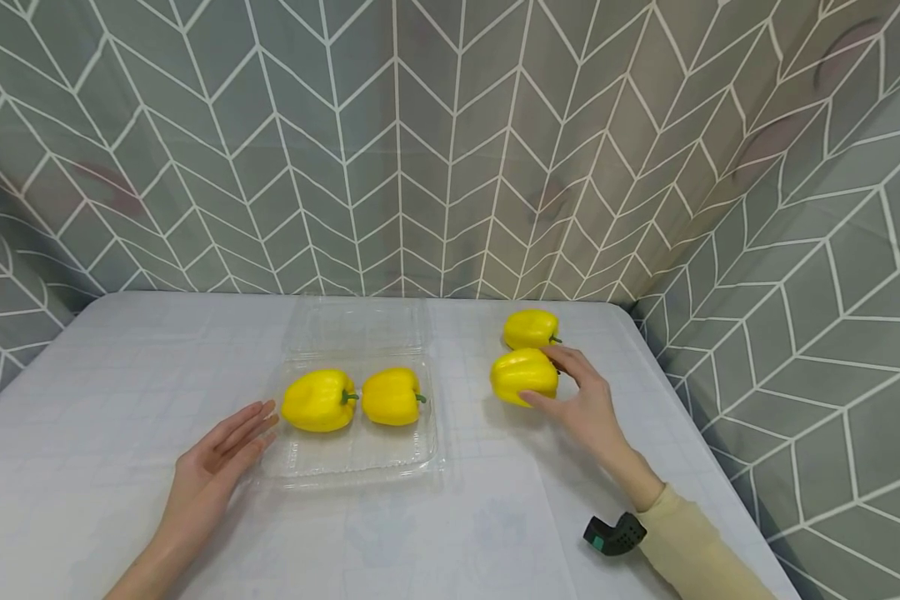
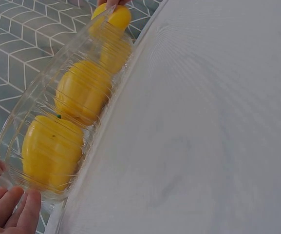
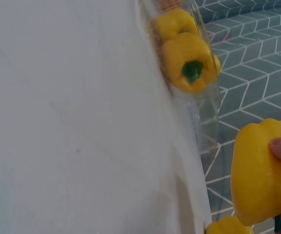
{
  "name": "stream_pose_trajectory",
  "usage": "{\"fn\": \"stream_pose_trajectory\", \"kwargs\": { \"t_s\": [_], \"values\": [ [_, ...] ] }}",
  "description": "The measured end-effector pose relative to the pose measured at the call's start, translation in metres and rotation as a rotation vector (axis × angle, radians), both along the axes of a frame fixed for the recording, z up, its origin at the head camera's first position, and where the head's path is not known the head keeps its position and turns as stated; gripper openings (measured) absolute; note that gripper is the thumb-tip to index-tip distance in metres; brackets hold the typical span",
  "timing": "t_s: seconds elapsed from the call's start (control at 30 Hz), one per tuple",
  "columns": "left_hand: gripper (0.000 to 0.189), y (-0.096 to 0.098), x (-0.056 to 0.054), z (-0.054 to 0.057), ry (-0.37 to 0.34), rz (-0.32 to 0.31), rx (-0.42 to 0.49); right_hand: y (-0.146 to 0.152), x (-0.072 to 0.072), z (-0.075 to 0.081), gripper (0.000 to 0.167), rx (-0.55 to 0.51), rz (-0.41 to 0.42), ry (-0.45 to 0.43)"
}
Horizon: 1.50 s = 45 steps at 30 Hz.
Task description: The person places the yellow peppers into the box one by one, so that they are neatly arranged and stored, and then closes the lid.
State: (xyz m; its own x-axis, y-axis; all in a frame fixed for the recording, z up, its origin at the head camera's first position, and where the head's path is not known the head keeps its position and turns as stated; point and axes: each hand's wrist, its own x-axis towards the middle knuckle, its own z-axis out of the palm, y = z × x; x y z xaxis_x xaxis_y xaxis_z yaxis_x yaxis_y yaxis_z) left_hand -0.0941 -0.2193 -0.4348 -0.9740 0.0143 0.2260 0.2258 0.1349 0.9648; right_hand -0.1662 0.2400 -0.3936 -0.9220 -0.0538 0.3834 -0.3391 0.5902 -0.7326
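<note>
My right hand (image 1: 588, 408) grips a yellow bell pepper (image 1: 523, 377), with the thumb on its near side and fingers over the far side. In the right wrist view this bell pepper (image 3: 259, 170) appears raised above the tablecloth. Another yellow bell pepper (image 1: 530, 328) lies just behind it. Two more bell peppers, one at the left (image 1: 318, 401) and one at the right (image 1: 392, 397), lie in a clear plastic clamshell container (image 1: 345, 457). Beside the container's left edge is my left hand (image 1: 213, 462), its fingers extended; in the left wrist view the fingertips (image 2: 30, 197) are close to the container wall.
The container's clear lid (image 1: 356, 327) lies folded back toward the far table edge. A white cloth (image 1: 487, 517) covers the table. Patterned grey curtains (image 1: 420, 167) hang behind and at the sides. A black device (image 1: 615, 534) sits by the right sleeve.
</note>
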Motion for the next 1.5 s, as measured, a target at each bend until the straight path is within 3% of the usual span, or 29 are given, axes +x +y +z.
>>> {"fn": "stream_pose_trajectory", "kwargs": {
  "t_s": [0.53,1.03,1.5],
  "values": [
    [0.053,0.001,0.0,0.0,-0.01,0.03,-0.038,-0.024,0.01,0.011,0.067,-0.009,0.017,0.039],
    [0.05,0.0,-0.001,-0.001,0.007,0.008,0.028,-0.045,0.019,0.013,0.069,-0.046,0.055,0.067],
    [0.052,0.001,-0.001,0.0,-0.011,0.039,-0.042,-0.07,0.025,0.018,0.068,-0.073,0.094,0.078]
  ]
}}
